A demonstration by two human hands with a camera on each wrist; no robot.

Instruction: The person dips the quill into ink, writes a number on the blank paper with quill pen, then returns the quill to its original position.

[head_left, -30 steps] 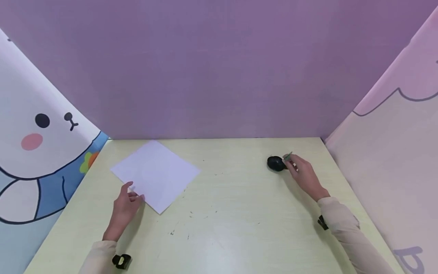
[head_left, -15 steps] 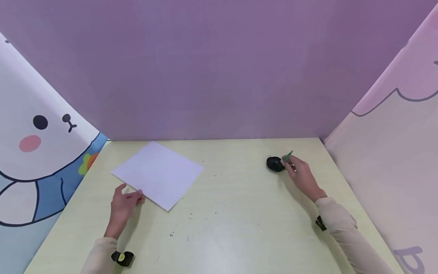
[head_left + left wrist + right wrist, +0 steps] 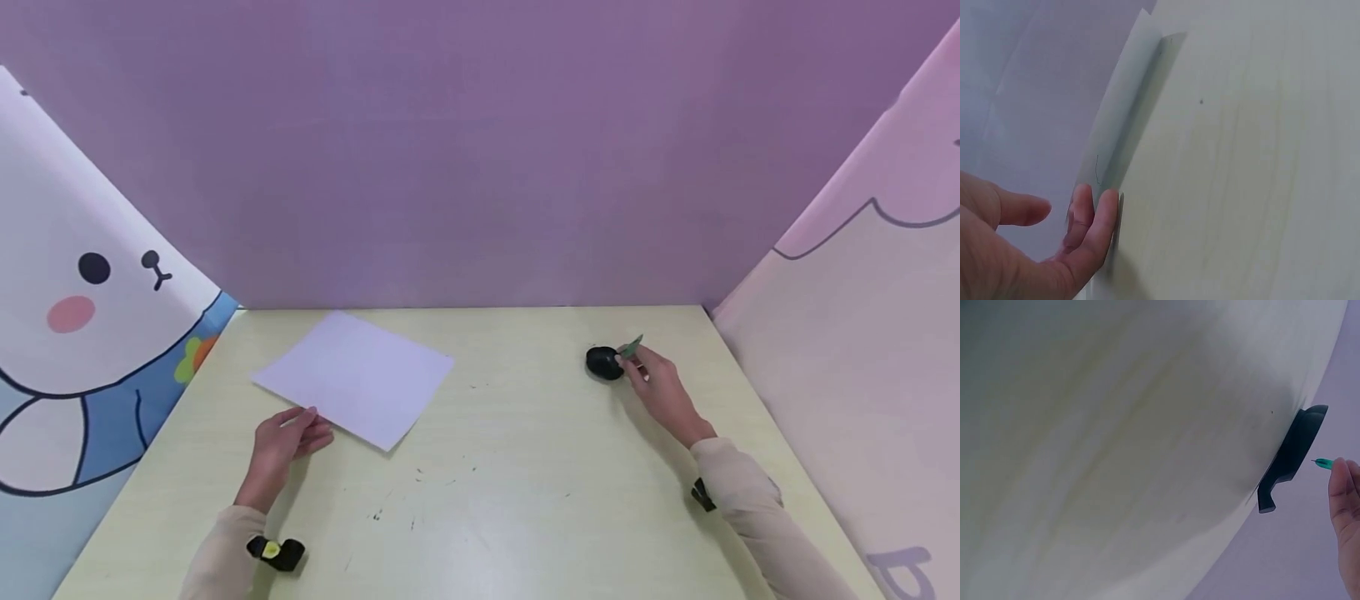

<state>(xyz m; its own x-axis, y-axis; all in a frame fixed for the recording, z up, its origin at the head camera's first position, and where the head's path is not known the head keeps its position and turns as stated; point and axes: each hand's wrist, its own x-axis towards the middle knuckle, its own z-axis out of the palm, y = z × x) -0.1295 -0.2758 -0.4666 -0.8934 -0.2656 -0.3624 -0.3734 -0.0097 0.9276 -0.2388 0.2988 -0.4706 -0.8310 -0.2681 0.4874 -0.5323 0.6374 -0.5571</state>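
At the near edge of a white square sheet of paper (image 3: 360,375), my left hand (image 3: 288,450) grips it, thumb above and fingers beneath. In the left wrist view the edge of the paper (image 3: 1119,106) stands a little off the table, casting a shadow. On the right, my right hand (image 3: 660,387) pinches a slim green thing (image 3: 632,346) between thumb and fingers. A thin pointed tip shows on this green thing (image 3: 1323,464) in the right wrist view; its kind is unclear. Close beside that hand sits a small black rounded thing (image 3: 603,363) with a stubby projection.
The pale table (image 3: 510,500) has small dark marks near its middle. A purple wall (image 3: 480,167) rises behind it. Printed panels flank both sides: a cartoon-animal panel (image 3: 45,367) left, a pink-and-white panel (image 3: 855,358) right. Black wrist devices hang under both sleeves.
The sheet has turned, its near corner swinging right and slightly away. My left thumb has moved onto its edge, the fingers under it. The right hand has barely moved, the green thing showing more.
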